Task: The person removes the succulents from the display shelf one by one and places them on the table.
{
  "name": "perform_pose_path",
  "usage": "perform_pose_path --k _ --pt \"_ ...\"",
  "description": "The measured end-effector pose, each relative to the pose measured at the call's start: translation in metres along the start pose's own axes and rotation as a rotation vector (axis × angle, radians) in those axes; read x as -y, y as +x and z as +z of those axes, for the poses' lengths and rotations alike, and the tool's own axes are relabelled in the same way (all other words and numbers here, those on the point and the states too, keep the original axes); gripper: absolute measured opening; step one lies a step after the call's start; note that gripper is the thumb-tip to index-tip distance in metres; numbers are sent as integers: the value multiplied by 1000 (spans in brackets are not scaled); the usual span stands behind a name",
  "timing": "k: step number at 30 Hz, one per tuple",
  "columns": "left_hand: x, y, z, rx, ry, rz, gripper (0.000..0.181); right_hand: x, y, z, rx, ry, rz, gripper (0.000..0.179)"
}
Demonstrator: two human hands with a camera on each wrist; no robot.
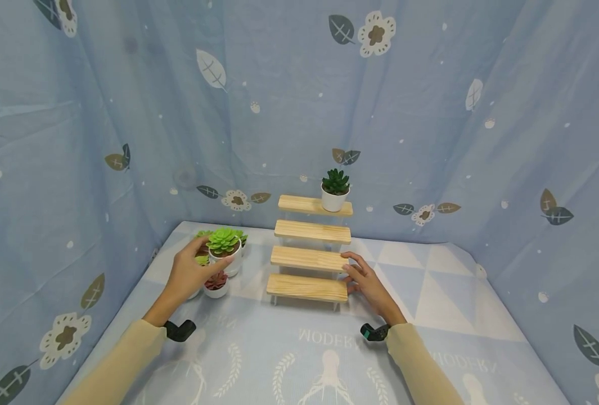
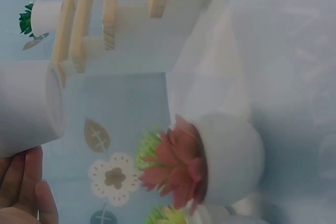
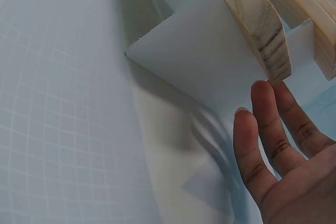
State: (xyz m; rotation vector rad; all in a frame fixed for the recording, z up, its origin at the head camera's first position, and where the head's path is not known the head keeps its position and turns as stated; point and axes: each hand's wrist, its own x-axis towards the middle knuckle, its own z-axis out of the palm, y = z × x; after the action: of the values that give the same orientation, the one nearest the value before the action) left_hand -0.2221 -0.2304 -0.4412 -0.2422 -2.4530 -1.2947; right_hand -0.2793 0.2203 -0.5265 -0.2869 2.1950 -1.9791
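Observation:
My left hand grips a white pot holding a light green succulent, raised above a cluster of other potted plants. In the left wrist view the lower part of this white pot shows above the fingers. A red succulent in a round white pot stands just below it. Beside the four-step wooden shelf, my right hand rests its fingertips at the right end. The right wrist view shows its fingers fairly straight, by the end of a plank.
A dark green succulent in a white pot stands on the right of the top step. Several green plants are partly hidden behind the left hand. Patterned blue curtains surround the cloth-covered table at the back and sides.

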Motion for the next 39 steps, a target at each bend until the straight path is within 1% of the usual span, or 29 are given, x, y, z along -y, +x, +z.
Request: perform_pose_path --k 4,9,16,19,22,27,32,39 --pt "3 -6 -3 10 0 -18 82 0 0 1 -8 4 8 50" --pt "9 -15 -8 15 27 -40 86 0 0 1 -4 7 13 50" --pt "15 -28 -17 -18 37 -11 77 0 1 2 14 9 13 51" --pt "18 -35 -23 -28 67 -32 78 0 1 2 22 11 8 52" --pt "21 -40 -27 -20 90 -58 80 0 1 2 13 15 7 51" --pt "28 -45 -33 -32 82 -64 79 0 1 2 -6 20 9 51" --pt "33 -52 -39 -48 91 -63 77 -1 1 2 -3 17 5 51" --pt "37 -62 -46 -29 97 -110 80 -2 -1 3 -1 17 5 50"
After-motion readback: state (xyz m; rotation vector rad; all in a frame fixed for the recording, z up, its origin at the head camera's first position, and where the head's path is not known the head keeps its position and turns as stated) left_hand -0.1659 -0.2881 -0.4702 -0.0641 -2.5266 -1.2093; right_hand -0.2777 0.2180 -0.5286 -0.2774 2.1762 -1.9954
